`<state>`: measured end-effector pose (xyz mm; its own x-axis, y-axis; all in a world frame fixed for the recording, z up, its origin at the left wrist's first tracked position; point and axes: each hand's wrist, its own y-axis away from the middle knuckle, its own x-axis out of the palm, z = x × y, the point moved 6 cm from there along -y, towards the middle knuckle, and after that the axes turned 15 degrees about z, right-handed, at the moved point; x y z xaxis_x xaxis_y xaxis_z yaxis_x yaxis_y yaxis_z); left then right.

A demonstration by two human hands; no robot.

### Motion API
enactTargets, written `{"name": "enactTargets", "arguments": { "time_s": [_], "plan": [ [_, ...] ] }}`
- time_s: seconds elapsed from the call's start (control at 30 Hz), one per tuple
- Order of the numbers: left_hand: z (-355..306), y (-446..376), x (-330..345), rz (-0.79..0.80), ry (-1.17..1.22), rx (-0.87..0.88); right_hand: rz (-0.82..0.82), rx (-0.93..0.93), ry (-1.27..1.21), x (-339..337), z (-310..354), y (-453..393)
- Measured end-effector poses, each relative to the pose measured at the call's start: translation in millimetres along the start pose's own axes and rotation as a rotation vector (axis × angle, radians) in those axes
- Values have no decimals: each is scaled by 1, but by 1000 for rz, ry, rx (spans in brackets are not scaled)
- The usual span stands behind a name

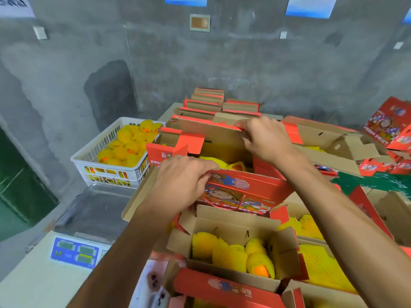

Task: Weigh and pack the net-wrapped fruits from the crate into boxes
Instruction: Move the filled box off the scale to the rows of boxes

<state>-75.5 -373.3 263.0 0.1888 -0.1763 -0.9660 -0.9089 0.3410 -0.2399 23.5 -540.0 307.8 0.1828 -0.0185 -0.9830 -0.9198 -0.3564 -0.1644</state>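
Observation:
A red printed box (235, 190) stands open in the middle with net-wrapped fruits (224, 163) inside. My left hand (180, 181) grips its near flap at the top edge. My right hand (264, 138) pinches the brown far flap (211, 132). Nearer to me another open box (235, 221) holds several yellow-netted fruits (231, 254). A white crate (93, 161) at the left holds more netted fruits (126, 145).
A digital scale (95, 210) with a blue display (74, 252) sits at the left front, its steel pan bare. More open boxes with fruit lie to the right (320, 261). Empty folded boxes (206, 103) stand behind. A grey wall rises at the back.

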Motion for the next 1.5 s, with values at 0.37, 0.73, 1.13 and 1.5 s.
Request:
{"name": "enactTargets", "arguments": {
  "time_s": [0.37, 0.73, 1.13, 1.5],
  "plan": [
    [67, 66, -44, -81, -42, -93, -85, -149, -79, -29, 104, -24],
    [250, 169, -66, -63, 19, -216, -115, -248, -135, -21, 317, -86],
    [424, 207, -56, 56, -56, -212, 54, -203, -225, 57, 467, -168],
    [448, 153, 5, 199, 32, -162, 205, -141, -229, 122, 439, -222]
  ]
}}
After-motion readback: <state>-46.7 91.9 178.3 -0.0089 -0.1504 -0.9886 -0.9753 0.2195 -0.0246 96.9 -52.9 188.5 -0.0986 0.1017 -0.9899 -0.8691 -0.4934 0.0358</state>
